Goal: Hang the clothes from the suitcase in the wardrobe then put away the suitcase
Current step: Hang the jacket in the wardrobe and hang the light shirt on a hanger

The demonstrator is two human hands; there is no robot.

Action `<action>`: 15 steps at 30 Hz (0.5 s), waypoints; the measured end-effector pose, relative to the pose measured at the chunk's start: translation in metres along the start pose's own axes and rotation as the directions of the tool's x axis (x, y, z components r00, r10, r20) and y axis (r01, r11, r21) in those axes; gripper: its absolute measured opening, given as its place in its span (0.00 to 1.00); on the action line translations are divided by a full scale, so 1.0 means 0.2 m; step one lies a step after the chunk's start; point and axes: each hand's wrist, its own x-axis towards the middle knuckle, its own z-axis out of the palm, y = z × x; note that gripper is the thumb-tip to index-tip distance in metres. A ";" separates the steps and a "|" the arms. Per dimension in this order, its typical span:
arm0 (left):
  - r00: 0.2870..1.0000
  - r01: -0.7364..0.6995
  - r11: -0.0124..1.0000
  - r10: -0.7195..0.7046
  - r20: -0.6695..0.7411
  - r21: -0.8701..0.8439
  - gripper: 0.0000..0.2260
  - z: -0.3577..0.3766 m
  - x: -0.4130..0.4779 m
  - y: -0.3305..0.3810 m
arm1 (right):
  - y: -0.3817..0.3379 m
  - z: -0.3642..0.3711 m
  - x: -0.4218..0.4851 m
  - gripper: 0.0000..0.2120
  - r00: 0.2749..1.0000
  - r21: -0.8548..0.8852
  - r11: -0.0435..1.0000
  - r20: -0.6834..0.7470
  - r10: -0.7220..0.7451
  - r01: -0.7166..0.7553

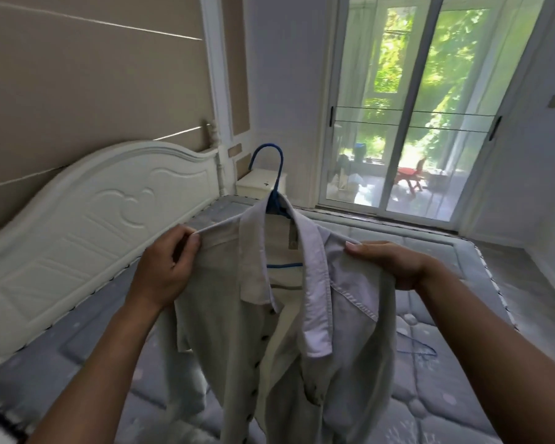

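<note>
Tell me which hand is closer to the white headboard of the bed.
Left. The left hand grips the shirt on the side of the headboard; the right hand holds its other shoulder, farther off, toward the glass door.

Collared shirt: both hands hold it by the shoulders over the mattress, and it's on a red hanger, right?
Not quite. The head view shows the hanger is blue, not red. The rest holds: the left hand and right hand grip the collared shirt by its shoulders over the mattress.
</note>
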 end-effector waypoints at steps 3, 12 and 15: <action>0.995 0.091 0.995 -0.089 -0.045 0.033 0.10 -0.13 -0.19 0.01 | 0.01 0.02 0.02 0.49 0.998 0.000 1.000 0.063 -0.024 0.024; 0.917 0.347 0.918 -0.290 -0.275 0.190 0.13 -0.56 -0.82 0.18 | -0.11 0.41 0.14 0.50 0.918 0.040 0.995 0.383 -0.097 0.088; 0.877 0.411 0.883 -0.316 -0.363 0.225 0.11 -0.72 -0.98 0.31 | -0.15 0.57 0.16 0.52 0.871 0.094 0.995 0.484 -0.084 0.044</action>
